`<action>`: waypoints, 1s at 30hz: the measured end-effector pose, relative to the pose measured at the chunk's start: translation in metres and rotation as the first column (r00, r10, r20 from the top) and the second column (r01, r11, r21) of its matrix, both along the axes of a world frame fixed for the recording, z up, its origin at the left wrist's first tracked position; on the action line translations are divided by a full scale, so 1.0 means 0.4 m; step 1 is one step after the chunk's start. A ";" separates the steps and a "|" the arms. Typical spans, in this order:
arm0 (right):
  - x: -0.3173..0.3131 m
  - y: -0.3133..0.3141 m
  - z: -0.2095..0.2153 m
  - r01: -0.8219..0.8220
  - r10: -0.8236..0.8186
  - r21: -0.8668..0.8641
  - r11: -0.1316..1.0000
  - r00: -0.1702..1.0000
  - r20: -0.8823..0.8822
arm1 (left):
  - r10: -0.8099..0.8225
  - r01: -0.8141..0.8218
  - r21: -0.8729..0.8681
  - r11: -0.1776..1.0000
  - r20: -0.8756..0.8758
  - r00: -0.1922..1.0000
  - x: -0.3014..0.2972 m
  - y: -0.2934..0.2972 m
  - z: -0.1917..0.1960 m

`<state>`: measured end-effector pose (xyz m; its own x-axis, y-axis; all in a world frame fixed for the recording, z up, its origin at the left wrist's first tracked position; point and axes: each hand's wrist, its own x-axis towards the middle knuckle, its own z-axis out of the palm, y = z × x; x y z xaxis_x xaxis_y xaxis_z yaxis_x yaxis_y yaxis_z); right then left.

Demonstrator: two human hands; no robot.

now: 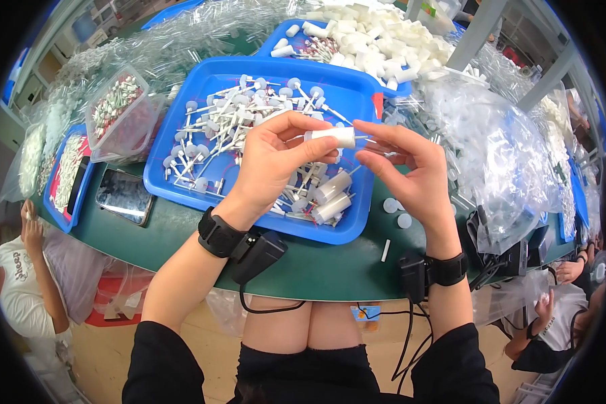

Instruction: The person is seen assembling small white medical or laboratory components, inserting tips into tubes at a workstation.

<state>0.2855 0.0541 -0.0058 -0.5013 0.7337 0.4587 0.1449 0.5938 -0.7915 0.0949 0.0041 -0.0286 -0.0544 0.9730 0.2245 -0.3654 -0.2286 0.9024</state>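
Note:
A white cylinder with a thin stem at its right end lies sideways in my left hand, pinched between thumb and fingers. Around that stem, my right hand has its thumb and forefinger apart; whether another finger touches the stem I cannot tell. Both hands are above a blue tray of thin white sticks with round, pale discs. Two similar white cylinders with stems lie in the tray's near right corner, below my hands.
Behind stands another blue tray heaped with white cylinders. A phone, a clear tub and a small blue tray are left. Loose discs, a short white stick and clear bags lie right. Other people sit at both sides.

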 end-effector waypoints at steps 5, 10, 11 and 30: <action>-0.009 0.000 -0.010 0.014 0.002 0.133 0.991 0.994 -0.114 | -0.077 0.077 -0.037 0.996 -0.009 0.997 -0.015 0.003 0.008; -0.008 0.001 -0.010 -0.026 0.026 0.215 0.976 1.000 0.003 | -0.155 0.139 -0.116 0.983 -0.150 0.976 -0.037 0.004 0.018; -0.007 0.002 -0.009 -0.065 0.043 0.232 0.970 0.994 0.102 | -0.178 0.151 -0.146 0.978 -0.197 0.964 -0.037 0.004 0.020; -0.049 -0.029 -0.020 -0.197 0.029 -0.361 0.912 0.906 -0.422 | 0.136 -0.087 0.208 0.974 -0.238 0.962 -0.003 -0.007 0.009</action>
